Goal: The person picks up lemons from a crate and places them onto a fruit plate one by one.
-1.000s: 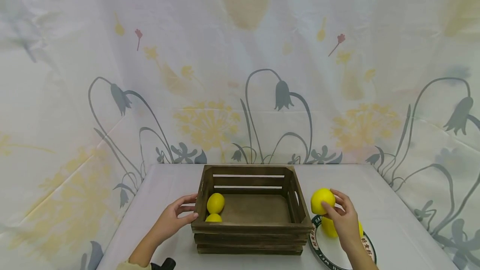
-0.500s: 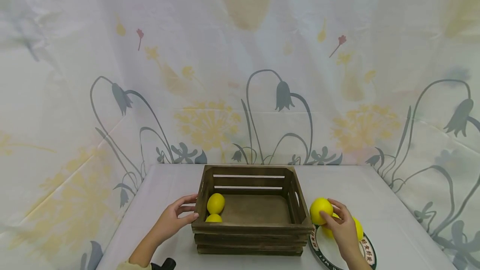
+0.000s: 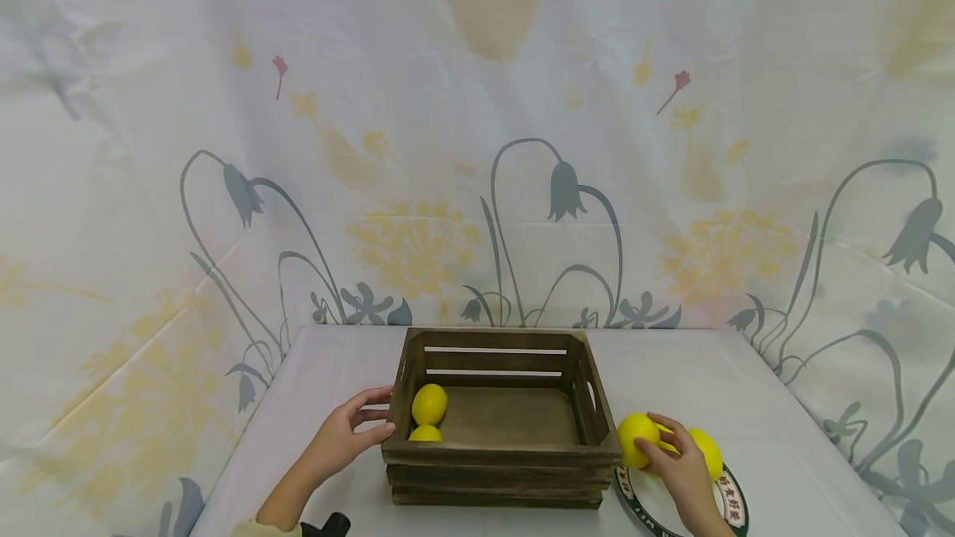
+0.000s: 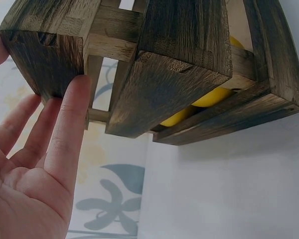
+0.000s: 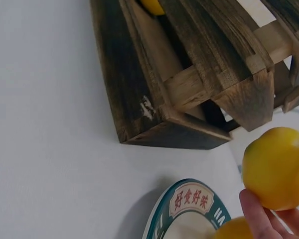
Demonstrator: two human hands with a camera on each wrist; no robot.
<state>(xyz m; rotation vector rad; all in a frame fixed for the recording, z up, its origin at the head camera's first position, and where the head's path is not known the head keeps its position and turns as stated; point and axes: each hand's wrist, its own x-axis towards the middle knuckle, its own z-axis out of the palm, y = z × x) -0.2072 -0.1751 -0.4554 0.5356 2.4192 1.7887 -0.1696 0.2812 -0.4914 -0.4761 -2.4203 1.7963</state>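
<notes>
A brown slatted wooden crate (image 3: 500, 475) stands on the white table. Two lemons, the rear lemon (image 3: 429, 404) and the front lemon (image 3: 425, 433), lie in its left end. My left hand (image 3: 351, 433) rests against the crate's left end, and the left wrist view shows its fingers (image 4: 70, 129) fairly straight against a plank. Between thumb and fingers, my right hand (image 3: 682, 471) holds a lemon (image 3: 637, 439) just right of the crate, above a plate (image 3: 734, 504). At least one more lemon (image 3: 705, 454) lies on that plate, partly hidden by this hand.
The plate's green rim carries lettering and lies close to the crate's right front corner. A flower-printed curtain (image 3: 477, 189) hangs behind and beside the white table (image 3: 686, 355). A black object (image 3: 328, 524) shows near the left wrist.
My right hand has lowered with the lemon, coming down toward the plate beside the crate. The left hand and the crate have stayed in place.
</notes>
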